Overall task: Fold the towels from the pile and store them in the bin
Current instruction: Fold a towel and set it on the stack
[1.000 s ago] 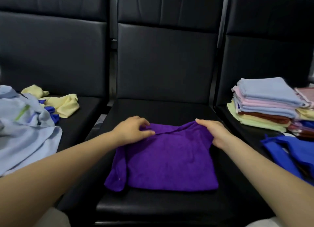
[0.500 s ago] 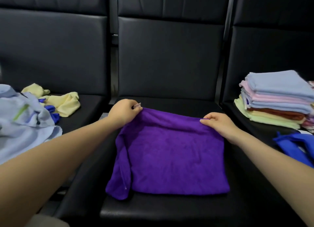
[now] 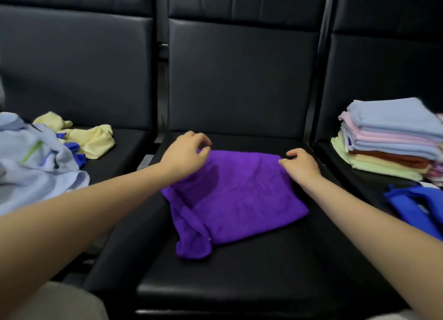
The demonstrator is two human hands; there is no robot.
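Both forearms stretched forward over the black seat [image 3: 239, 283], left hand [image 3: 185, 155] with fingers loosely curled above the far left corner of the purple towel [image 3: 239, 200], gripping nothing; right hand [image 3: 300, 165] likewise loose at the far right corner, contact unclear. Towel folded, lying mid-seat. Blue cloth [image 3: 412, 200] near right; folded stack [image 3: 388, 140] beyond. Pale blue pile [image 3: 33, 161] and yellow towels [image 3: 93, 140] left.
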